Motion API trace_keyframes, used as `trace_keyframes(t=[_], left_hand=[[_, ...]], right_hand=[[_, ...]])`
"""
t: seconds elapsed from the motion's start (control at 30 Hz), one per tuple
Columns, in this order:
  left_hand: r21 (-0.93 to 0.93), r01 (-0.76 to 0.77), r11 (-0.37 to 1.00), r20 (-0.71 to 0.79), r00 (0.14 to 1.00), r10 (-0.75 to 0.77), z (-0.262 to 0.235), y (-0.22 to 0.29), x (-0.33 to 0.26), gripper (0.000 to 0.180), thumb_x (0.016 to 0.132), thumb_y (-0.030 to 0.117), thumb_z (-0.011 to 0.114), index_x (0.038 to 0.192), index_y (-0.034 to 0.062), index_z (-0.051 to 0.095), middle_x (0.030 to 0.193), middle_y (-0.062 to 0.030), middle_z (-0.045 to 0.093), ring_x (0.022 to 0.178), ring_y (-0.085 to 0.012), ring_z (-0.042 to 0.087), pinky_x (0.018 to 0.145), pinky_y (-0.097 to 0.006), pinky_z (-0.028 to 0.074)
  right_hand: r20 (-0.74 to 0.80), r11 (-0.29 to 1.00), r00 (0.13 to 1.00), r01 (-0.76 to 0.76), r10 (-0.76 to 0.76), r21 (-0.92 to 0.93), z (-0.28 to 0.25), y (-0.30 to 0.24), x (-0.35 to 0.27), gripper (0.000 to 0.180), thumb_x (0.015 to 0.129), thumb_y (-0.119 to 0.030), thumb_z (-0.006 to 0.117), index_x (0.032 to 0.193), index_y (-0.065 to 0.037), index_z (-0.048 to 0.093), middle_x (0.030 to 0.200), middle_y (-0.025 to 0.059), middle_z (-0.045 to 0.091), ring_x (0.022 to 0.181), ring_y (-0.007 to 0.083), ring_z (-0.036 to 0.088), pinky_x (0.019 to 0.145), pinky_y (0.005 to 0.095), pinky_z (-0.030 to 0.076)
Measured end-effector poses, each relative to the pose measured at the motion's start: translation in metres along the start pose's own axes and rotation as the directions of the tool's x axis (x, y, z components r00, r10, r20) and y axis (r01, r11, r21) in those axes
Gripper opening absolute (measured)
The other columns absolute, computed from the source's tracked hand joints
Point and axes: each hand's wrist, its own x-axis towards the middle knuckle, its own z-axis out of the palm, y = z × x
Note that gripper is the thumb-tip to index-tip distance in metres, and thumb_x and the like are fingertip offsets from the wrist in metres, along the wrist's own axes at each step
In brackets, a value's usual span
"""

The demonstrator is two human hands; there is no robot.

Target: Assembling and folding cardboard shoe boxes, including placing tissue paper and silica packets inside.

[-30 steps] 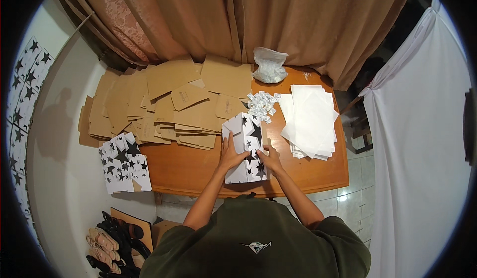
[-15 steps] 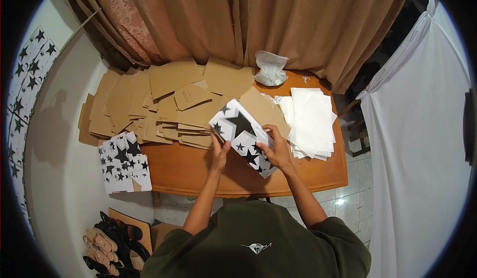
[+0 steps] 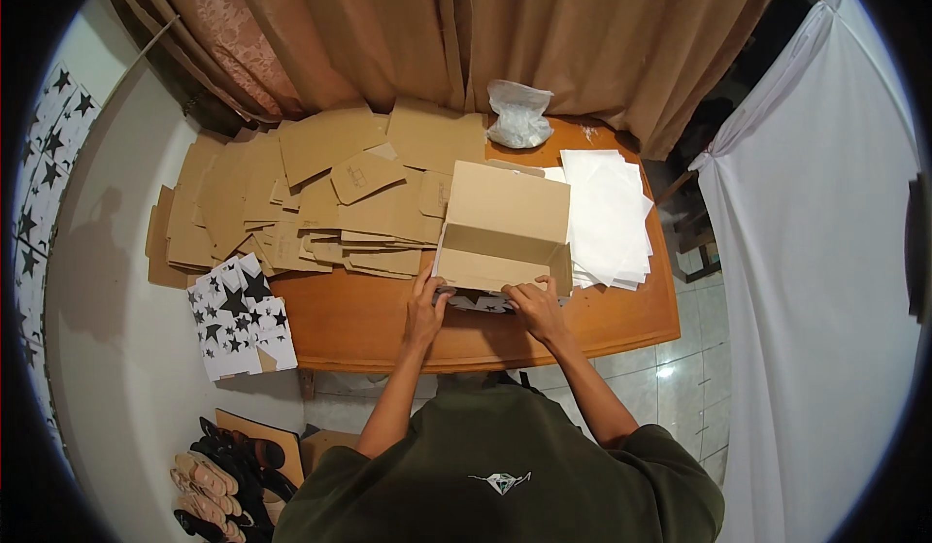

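A cardboard box (image 3: 505,203) stands open on the table in front of me, its plain brown inside facing up and its lid raised at the far side. A strip of its white outside with black stars shows below the near edge. My left hand (image 3: 424,312) grips the box's near left corner, thumb and fingers closed on it. At the near edge towards the right, my right hand (image 3: 537,310) has its fingers curled over the wall. Parts of both hands' fingertips are hidden by the cardboard.
Flat brown cardboard pieces (image 3: 233,194) lie piled along the table's left and back. White sheets (image 3: 607,218) are stacked at the right, below a clear plastic bag (image 3: 521,116). Star-printed pieces (image 3: 241,318) rest at the left edge. Shoes (image 3: 209,485) lie at lower left.
The star-printed box, tilted and closed between my hands before, has been turned and set down, and its lid now stands open with the brown inside showing. Both hands moved to its near edge.
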Motion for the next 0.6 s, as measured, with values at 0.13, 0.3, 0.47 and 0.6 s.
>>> trace_keyframes(t=[0.13, 0.3, 0.47, 0.6], left_hand=[[0.067, -0.02, 0.998, -0.017, 1.0, 0.021, 0.017, -0.015, -0.027, 0.021, 0.089, 0.005, 0.072, 0.105, 0.0005, 0.059, 0.15, -0.0216, 0.046, 0.125, -0.0439, 0.057, 0.094, -0.046, 0.053], [0.051, 0.081, 0.995, 0.004, 0.997, -0.081, 0.027, -0.044, -0.056, 0.033, 0.09, 0.009, 0.073, 0.119, 0.0025, 0.058, 0.154, -0.0216, 0.041, 0.131, -0.0433, 0.052, 0.099, -0.046, 0.05], [-0.214, 0.117, 0.97, -0.044, 0.991, -0.129, 0.032, -0.047, -0.06, 0.063, 0.09, 0.019, 0.077, 0.145, 0.006, 0.047, 0.158, -0.0229, 0.037, 0.137, -0.0419, 0.048, 0.108, -0.046, 0.044], [-0.202, 0.219, 0.955, 0.066, 0.975, -0.21, 0.023, -0.05, -0.051, 0.078, 0.09, 0.022, 0.078, 0.154, 0.0048, 0.036, 0.154, -0.0251, 0.042, 0.14, -0.0405, 0.046, 0.114, -0.044, 0.038]], right_hand=[[0.042, 0.994, 0.997, -0.059, 0.063, -0.094, 0.012, 0.006, -0.028, 0.033, 0.084, -0.015, 0.073, 0.115, -0.014, 0.064, 0.105, 0.004, 0.066, 0.106, 0.021, 0.062, 0.098, 0.0498, 0.037], [-0.063, 0.95, 0.952, -0.304, 0.3, -0.069, 0.019, 0.004, -0.057, 0.083, 0.072, -0.024, 0.088, 0.144, -0.012, 0.049, 0.146, 0.018, 0.046, 0.133, 0.0332, 0.046, 0.108, 0.0557, 0.032], [-0.106, 0.825, 0.828, -0.52, 0.551, 0.222, 0.031, 0.034, -0.075, 0.122, 0.068, -0.034, 0.093, 0.159, -0.002, 0.019, 0.162, 0.0262, 0.025, 0.147, 0.0431, 0.03, 0.12, 0.0516, 0.027], [0.063, 0.777, 0.834, -0.536, 0.548, 0.33, 0.03, 0.041, -0.072, 0.118, 0.072, -0.032, 0.092, 0.159, -0.002, 0.019, 0.162, 0.0276, 0.025, 0.148, 0.0422, 0.031, 0.119, 0.0454, 0.031]])
